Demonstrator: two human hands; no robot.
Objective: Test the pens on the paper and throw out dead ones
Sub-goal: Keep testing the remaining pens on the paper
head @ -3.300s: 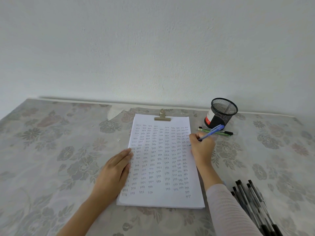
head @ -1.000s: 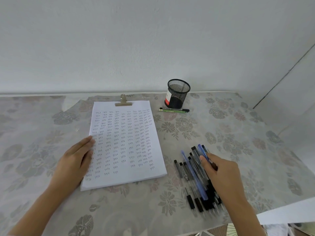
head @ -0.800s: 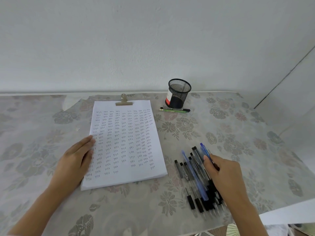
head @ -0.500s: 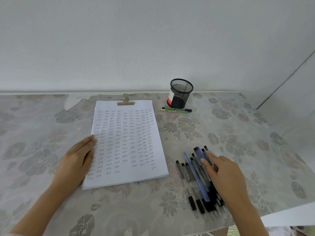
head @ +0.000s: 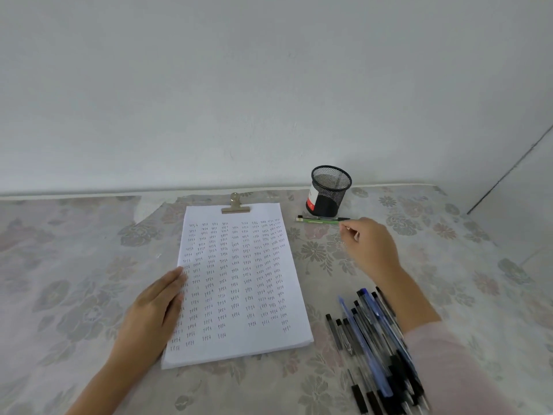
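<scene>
A stack of white paper [head: 239, 280], held at its far edge by a brass-coloured bulldog clip [head: 235, 205], lies flat on a desk [head: 74, 265] covered with a glossy floral cloth in muted grey and pink. The top sheet is filled with neat columns of small handwritten marks. The left hand [head: 155, 313] rests palm down on the sheet's left margin, fingers flat and extended, its grip released. The right hand [head: 369, 247] hovers over the desk to the right of the paper, fingers curled loosely with thumb and forefinger near each other; whether they pinch anything cannot be told. Just beyond its fingertips lie a slim green pen [head: 317, 221] and a black pen [head: 324, 218], side by side in front of a round black wire-mesh pen cup [head: 329, 191]. A loose heap of clear-barrelled black and blue pens [head: 374, 345] lies at the near right, beside a pale pink sleeve [head: 449, 369].
</scene>
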